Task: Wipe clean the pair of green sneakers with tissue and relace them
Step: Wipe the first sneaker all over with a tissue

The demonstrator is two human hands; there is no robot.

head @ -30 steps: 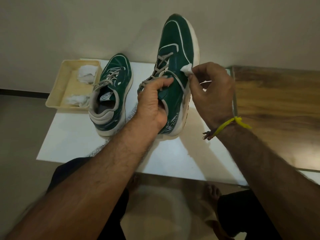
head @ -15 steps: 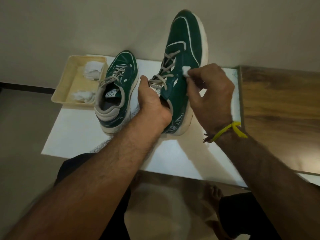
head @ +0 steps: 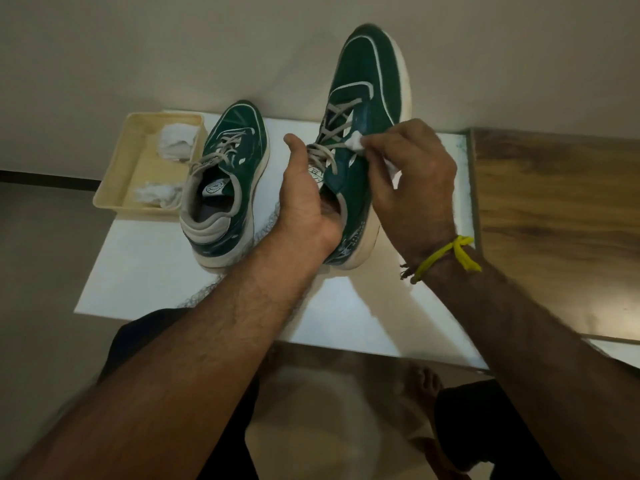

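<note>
Right hand [head: 412, 181] with tissue [head: 355, 144] on left-hand-held [head: 304, 206] sneaker [head: 363, 98]

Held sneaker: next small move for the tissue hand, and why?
Probably drag the tissue along the green side panel toward the toe. The right hand pinches it beside the laces; the left hand steadies the sneaker at its collar, toe raised.

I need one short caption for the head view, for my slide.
Left hand holds a green sneaker while right hand wipes it with tissue.
</note>
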